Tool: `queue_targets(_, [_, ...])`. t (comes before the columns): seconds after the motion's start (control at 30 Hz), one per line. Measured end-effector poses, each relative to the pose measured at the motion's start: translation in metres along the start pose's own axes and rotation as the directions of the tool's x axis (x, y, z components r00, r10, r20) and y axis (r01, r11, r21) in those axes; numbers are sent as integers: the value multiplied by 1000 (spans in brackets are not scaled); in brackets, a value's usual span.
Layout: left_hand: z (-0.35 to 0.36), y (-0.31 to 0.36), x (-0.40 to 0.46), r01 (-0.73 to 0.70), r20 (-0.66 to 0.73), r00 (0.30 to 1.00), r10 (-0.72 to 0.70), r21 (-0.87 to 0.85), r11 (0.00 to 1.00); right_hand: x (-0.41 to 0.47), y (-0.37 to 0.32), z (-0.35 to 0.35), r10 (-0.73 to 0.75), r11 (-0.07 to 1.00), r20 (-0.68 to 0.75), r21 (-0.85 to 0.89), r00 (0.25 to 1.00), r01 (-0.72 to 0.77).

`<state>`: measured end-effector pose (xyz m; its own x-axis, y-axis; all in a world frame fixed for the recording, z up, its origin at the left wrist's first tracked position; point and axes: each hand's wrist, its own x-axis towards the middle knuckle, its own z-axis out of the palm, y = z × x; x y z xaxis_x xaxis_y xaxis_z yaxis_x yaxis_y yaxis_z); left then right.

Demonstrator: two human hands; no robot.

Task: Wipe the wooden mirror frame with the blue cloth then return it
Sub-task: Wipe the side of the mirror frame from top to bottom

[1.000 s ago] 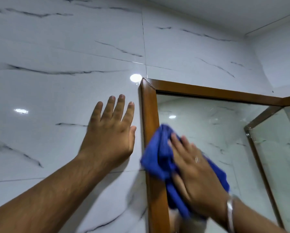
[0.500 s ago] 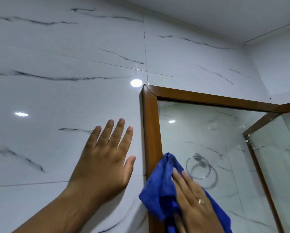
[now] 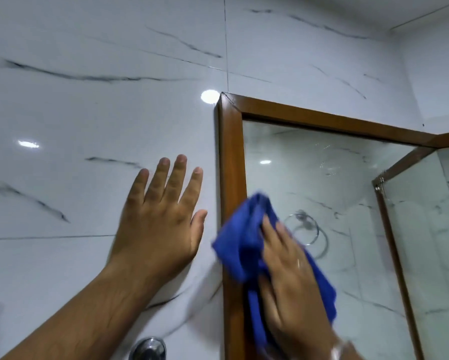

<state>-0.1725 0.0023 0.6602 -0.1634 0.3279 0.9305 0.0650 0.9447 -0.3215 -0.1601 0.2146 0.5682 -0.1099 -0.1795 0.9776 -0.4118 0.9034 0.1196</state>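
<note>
The wooden mirror frame (image 3: 231,157) runs down the middle of the view, its top rail slanting off to the right. My right hand (image 3: 288,279) presses the bunched blue cloth (image 3: 241,235) against the frame's left upright, about halfway down. The cloth overlaps both the wood and the mirror glass. My left hand (image 3: 163,219) lies flat on the white marble wall just left of the frame, fingers spread, holding nothing.
The mirror glass (image 3: 322,178) reflects a chrome towel ring (image 3: 305,224). A second wood-framed mirror panel (image 3: 405,245) angles in at the right. A round chrome fitting (image 3: 148,349) sticks out of the wall at the bottom edge, under my left forearm.
My right hand slid the cloth down the left upright, then back up a little. My left hand stayed flat on the wall. The camera shifted slightly.
</note>
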Motion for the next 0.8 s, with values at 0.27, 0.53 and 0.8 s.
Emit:
queue_targets(0.27, [1,6,0,15,-16,1000,-15,-11,1000,107,7,-20,46,995,-62,93,997,-40])
queue_targets(0.53, [1,5,-4,8,-19,1000,-8,-19,1000,54,-5,0,112,980,-95,173,989,-95])
queue_targets(0.8, [3,6,-3,14,-30,999,-15,-24,1000,42,-5,-5,66,990,-43,125,997,-60])
